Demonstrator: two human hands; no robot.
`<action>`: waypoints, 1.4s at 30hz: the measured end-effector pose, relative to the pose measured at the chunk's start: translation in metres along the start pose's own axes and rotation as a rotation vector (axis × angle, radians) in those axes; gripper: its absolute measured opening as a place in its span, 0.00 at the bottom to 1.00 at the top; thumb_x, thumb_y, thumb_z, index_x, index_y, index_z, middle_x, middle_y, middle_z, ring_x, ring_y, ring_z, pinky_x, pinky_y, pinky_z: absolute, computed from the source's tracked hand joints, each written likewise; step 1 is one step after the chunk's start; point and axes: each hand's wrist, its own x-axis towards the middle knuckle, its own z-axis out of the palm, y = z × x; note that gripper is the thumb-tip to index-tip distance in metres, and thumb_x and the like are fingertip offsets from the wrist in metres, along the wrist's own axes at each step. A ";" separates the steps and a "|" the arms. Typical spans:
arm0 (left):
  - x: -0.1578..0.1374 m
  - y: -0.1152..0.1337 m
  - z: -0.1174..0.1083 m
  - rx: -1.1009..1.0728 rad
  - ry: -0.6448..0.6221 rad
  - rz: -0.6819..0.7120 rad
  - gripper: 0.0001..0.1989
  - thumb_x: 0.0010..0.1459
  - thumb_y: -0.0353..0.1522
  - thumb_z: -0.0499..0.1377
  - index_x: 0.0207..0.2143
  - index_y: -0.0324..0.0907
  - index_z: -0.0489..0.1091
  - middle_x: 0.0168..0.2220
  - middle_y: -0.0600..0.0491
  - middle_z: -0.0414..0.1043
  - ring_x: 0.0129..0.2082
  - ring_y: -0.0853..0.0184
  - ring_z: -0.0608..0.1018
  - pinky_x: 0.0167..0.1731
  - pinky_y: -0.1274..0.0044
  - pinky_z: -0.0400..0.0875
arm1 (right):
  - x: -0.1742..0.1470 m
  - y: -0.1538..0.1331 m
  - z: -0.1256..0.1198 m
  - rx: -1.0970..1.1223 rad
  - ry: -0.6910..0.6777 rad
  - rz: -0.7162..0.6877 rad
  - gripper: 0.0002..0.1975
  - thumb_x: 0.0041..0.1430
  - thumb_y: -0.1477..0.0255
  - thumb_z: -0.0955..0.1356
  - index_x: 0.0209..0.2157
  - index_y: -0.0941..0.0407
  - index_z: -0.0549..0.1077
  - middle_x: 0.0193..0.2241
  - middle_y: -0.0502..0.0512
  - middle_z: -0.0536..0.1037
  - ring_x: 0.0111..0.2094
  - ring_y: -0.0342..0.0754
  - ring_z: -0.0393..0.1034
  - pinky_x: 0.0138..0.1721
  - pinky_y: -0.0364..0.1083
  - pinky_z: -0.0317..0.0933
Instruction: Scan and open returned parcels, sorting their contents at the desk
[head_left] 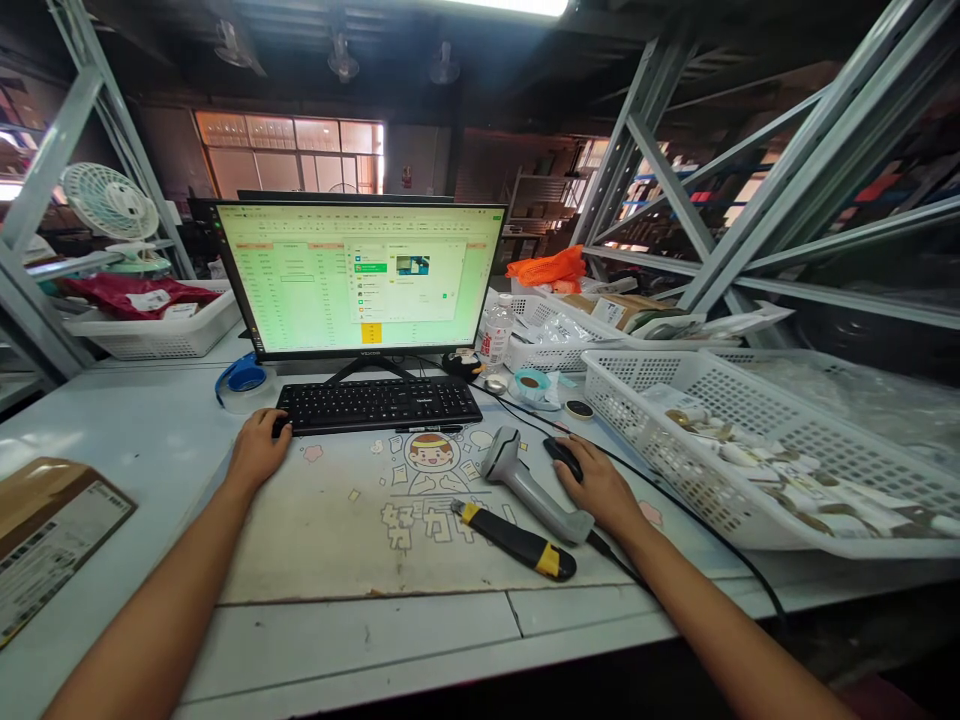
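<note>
At the lower left corner of the black keyboard (pixel 375 402) lies my left hand (pixel 259 450), open, its fingertips on the corner keys. My right hand (pixel 600 485) rests over a black computer mouse (pixel 562 457), fingers around it, on the printed desk mat (pixel 315 540). Between my hands a grey barcode scanner (pixel 536 490) lies on its side, its cable running under my right wrist. A black and yellow utility knife (pixel 517 540) is just in front of it. Behind the keyboard the monitor (pixel 300 310) shows a spreadsheet with a chat window over it.
White plastic baskets hold small packets (pixel 780 465) at right. A plastic bottle (pixel 496 330) and tape roll (pixel 530 384) stand behind the mat. Blue tape (pixel 246 372) sits left of the keyboard, a labelled cardboard package (pixel 60 540) at the left edge. Metal shelf posts flank the table.
</note>
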 end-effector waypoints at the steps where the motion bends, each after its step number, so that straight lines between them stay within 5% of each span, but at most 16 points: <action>1: 0.000 -0.001 0.000 -0.004 0.002 0.004 0.20 0.65 0.43 0.53 0.50 0.42 0.74 0.53 0.43 0.75 0.54 0.49 0.77 0.58 0.57 0.72 | 0.000 0.000 0.000 -0.001 0.000 -0.002 0.25 0.71 0.58 0.60 0.60 0.55 0.73 0.62 0.65 0.73 0.61 0.63 0.70 0.62 0.62 0.68; 24: 0.000 0.002 -0.002 -0.007 -0.021 -0.004 0.20 0.65 0.43 0.52 0.50 0.42 0.74 0.53 0.42 0.74 0.55 0.49 0.76 0.60 0.57 0.71 | -0.002 -0.011 -0.012 -0.003 0.014 0.030 0.20 0.63 0.64 0.64 0.53 0.52 0.77 0.60 0.61 0.75 0.56 0.63 0.74 0.53 0.62 0.74; 42: 0.000 0.002 -0.001 0.006 -0.015 -0.003 0.21 0.65 0.44 0.51 0.50 0.41 0.74 0.53 0.41 0.75 0.55 0.47 0.76 0.59 0.56 0.72 | 0.002 0.002 0.001 0.105 0.060 -0.073 0.21 0.70 0.60 0.63 0.56 0.54 0.75 0.61 0.65 0.74 0.62 0.62 0.70 0.64 0.64 0.66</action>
